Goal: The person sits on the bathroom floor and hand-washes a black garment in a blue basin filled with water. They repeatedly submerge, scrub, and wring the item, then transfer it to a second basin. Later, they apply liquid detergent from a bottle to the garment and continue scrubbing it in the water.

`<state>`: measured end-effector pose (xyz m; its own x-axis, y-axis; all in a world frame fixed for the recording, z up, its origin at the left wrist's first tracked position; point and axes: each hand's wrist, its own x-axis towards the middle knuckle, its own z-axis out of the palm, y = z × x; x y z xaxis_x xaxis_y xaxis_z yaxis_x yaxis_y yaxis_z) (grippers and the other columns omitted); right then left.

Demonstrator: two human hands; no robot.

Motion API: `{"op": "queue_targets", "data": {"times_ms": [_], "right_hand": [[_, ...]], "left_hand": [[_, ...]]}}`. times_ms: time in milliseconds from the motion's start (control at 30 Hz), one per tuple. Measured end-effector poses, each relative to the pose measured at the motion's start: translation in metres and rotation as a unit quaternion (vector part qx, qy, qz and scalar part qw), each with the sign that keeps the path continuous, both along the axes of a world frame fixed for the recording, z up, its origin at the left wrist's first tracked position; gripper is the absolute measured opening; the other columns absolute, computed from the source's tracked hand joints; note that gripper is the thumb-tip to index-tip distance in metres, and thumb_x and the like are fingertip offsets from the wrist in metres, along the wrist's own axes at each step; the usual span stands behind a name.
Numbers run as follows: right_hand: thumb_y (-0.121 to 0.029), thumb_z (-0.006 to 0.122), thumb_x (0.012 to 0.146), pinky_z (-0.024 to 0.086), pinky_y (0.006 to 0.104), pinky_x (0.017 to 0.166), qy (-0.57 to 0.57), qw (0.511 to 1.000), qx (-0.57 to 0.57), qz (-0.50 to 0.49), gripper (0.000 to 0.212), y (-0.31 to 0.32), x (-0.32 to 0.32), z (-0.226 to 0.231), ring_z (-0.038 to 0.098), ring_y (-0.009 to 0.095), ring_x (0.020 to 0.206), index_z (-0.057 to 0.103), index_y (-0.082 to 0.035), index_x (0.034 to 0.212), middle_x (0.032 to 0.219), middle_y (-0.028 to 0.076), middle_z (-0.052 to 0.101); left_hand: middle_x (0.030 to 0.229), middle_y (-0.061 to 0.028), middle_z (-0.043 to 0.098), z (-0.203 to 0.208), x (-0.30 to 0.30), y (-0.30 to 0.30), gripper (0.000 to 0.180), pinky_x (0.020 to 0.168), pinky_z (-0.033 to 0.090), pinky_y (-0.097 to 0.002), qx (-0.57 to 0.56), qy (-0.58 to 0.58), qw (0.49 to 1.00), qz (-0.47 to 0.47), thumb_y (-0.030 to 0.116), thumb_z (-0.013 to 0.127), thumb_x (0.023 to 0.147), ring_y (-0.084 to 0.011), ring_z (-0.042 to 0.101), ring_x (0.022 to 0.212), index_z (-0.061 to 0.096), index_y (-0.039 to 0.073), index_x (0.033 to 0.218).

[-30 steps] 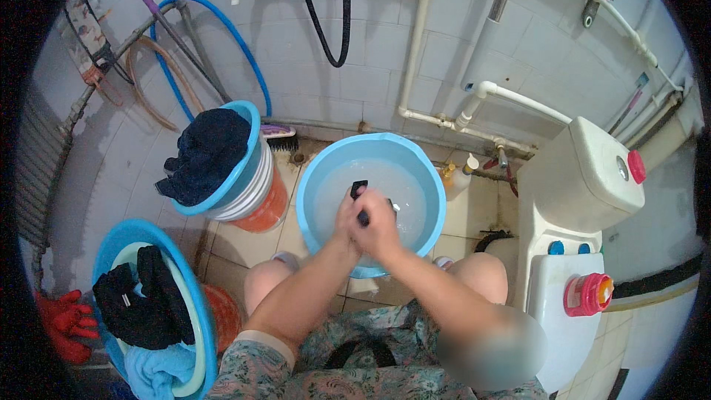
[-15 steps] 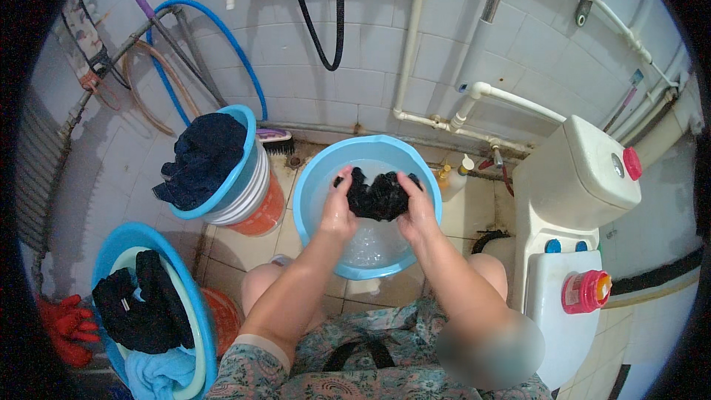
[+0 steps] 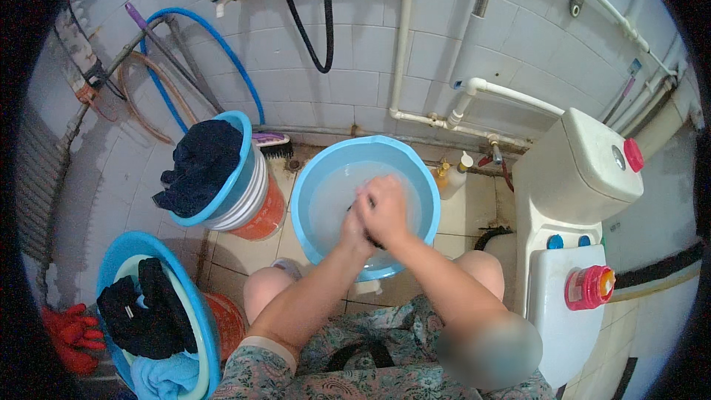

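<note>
A light blue basin point(image 3: 298, 211) of cloudy, soapy water point(image 3: 329, 196) stands on the floor in front of me. Over it my left hand point(image 3: 358, 228) and my right hand point(image 3: 386, 209) are pressed together, closed round a wet black cloth point(image 3: 376, 243). Only small dark bits of the cloth show past the fingers, so its kind cannot be made out. The right hand lies partly over the left and hides most of its fingers.
Dark clothes point(image 3: 204, 163) fill a blue basin atop stacked buckets point(image 3: 263, 211) at left. Nearer, another blue tub point(image 3: 111, 252) holds black garments point(image 3: 152, 311) and a blue towel point(image 3: 167, 378). A toilet point(image 3: 559, 274) is at right; pump bottles point(image 3: 457, 178) stand behind the basin.
My hands have come together from opposite sides of the black cloth, which was spread between them and is now bunched up inside them. The view has shifted slightly.
</note>
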<state>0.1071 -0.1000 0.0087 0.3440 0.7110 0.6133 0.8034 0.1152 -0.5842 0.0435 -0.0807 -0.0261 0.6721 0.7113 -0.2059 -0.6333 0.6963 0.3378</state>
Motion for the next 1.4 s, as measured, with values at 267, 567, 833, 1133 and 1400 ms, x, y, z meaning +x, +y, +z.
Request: {"op": "queue_targets", "data": {"times_ms": [267, 567, 833, 1133, 1400], "right_hand": [[-0.016, 0.054, 0.083, 0.041, 0.0400, 0.080, 0.267, 0.963, 0.007, 0.013, 0.014, 0.007, 0.005, -0.018, 0.053, 0.030, 0.087, 0.052, -0.003, 0.088, 0.090, 0.017, 0.056], [-0.034, 0.052, 0.090, 0.042, 0.0377, 0.094, 0.785, 0.593, -0.044, 0.171, 0.044, -0.011, 0.013, -0.004, 0.053, 0.023, 0.107, 0.041, -0.014, 0.127, 0.119, 0.007, 0.054], [-0.009, 0.073, 0.061, 0.041, 0.0366, 0.075, 0.052, 0.989, -0.010, 0.138, 0.028, -0.020, -0.006, 0.023, 0.053, 0.028, 0.077, 0.058, -0.008, 0.084, 0.080, 0.007, 0.054], [-0.025, 0.069, 0.064, 0.037, 0.0436, 0.068, 0.075, 0.992, -0.043, -0.087, 0.021, 0.001, 0.015, 0.004, 0.051, 0.033, 0.073, 0.057, -0.007, 0.063, 0.067, 0.010, 0.054], [-0.019, 0.069, 0.066, 0.037, 0.0400, 0.078, 0.186, 0.982, -0.011, -0.010, 0.017, -0.006, -0.007, 0.002, 0.051, 0.032, 0.085, 0.058, -0.008, 0.074, 0.083, 0.012, 0.057]], "left_hand": [[0.086, -0.0077, 0.059, 0.025, -0.013, 0.024, 0.031, 0.076, 0.049, -0.0378, -0.067, 0.167, 0.984, 0.003, 0.037, 0.051, 0.085, -0.0221, 0.059, 0.083, 0.054, 0.009, 0.098], [0.088, -0.0070, 0.060, 0.033, -0.016, 0.044, 0.024, 0.079, 0.049, -0.0419, -0.084, 0.166, 0.983, 0.005, 0.033, 0.057, 0.085, -0.0248, 0.061, 0.085, 0.051, 0.010, 0.090], [0.111, -0.0107, 0.058, 0.033, -0.024, 0.042, 0.048, 0.088, 0.046, -0.0431, -0.053, 0.077, 0.975, -0.200, 0.048, 0.050, 0.087, -0.0248, 0.058, 0.099, 0.052, 0.007, 0.112], [0.110, -0.0085, 0.057, 0.015, 0.004, 0.010, 0.034, 0.090, 0.042, -0.0394, -0.093, 0.091, 0.989, -0.067, 0.039, 0.043, 0.089, -0.0223, 0.054, 0.102, 0.053, 0.010, 0.105], [0.090, -0.0059, 0.059, 0.032, -0.008, 0.006, 0.027, 0.077, 0.048, -0.0348, -0.076, 0.152, 0.985, -0.002, 0.034, 0.046, 0.086, -0.0206, 0.058, 0.083, 0.056, 0.010, 0.093]]}}
